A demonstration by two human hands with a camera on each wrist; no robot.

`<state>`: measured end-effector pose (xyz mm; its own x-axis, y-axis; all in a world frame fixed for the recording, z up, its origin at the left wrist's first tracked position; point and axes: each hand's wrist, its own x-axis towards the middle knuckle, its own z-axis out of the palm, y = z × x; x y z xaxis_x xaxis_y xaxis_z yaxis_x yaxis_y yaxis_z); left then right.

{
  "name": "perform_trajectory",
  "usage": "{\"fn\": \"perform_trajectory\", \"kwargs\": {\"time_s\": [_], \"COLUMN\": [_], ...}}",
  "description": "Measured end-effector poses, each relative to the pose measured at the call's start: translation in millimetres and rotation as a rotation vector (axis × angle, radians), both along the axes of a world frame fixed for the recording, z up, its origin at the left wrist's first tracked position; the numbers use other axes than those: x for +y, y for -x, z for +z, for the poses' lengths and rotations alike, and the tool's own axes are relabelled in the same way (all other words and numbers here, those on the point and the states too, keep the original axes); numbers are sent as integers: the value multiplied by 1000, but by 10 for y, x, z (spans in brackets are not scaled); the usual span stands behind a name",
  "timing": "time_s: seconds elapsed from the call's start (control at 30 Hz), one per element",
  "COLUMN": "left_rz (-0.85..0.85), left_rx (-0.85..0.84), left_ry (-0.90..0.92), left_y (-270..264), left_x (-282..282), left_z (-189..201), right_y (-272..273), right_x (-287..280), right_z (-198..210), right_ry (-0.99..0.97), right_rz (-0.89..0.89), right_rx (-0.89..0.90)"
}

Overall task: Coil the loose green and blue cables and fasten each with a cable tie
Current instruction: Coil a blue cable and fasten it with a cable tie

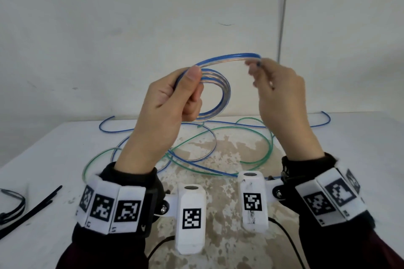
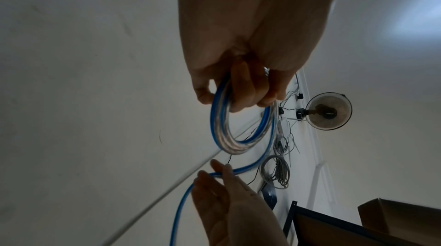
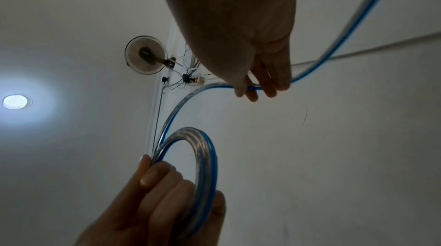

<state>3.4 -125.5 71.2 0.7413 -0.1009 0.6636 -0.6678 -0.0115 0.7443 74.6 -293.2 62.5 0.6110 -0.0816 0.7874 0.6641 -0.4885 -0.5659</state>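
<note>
My left hand [image 1: 185, 87] is raised above the table and grips a small coil of blue cable [image 1: 220, 96] of several turns, thumb on top. From the coil a strand of the blue cable [image 1: 229, 57] arcs to the right into my right hand [image 1: 260, 72], which pinches it between thumb and fingertips. In the left wrist view the coil [image 2: 219, 129] hangs from my left hand's fingers [image 2: 241, 88]. The right wrist view has my right hand's fingers [image 3: 269, 80] curled over the strand [image 3: 181, 103]. The loose green cable [image 1: 247, 135] lies in loops on the table [image 1: 349, 159] under both hands, tangled with the rest of the blue cable [image 1: 113, 130].
Black cable ties [image 1: 30, 209] lie at the table's left front edge. A white wall [image 1: 131, 17] stands right behind the table. The tabletop's worn, patchy middle [image 1: 218, 181] is below my wrists. A wall fan [image 2: 329, 110] and bundled wires show in the left wrist view.
</note>
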Motion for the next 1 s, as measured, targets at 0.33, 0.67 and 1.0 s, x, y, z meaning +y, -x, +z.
{"fn": "perform_trajectory", "kwargs": {"time_s": [0.33,0.67,1.0], "left_rz": [22,42,74], "left_rx": [-10,25,107], "left_ry": [-61,32,108], "left_y": [-3,-64,-136], "left_x": [-1,87,69], "left_z": [-12,-26,-76], "right_y": [7,-262,-58], "right_x": [-164,-402,-1043], "right_z": [36,-296,-134], "right_ry": [-6,827,644], "right_rz": [-34,-278,-475], "right_rx": [38,902,816]}}
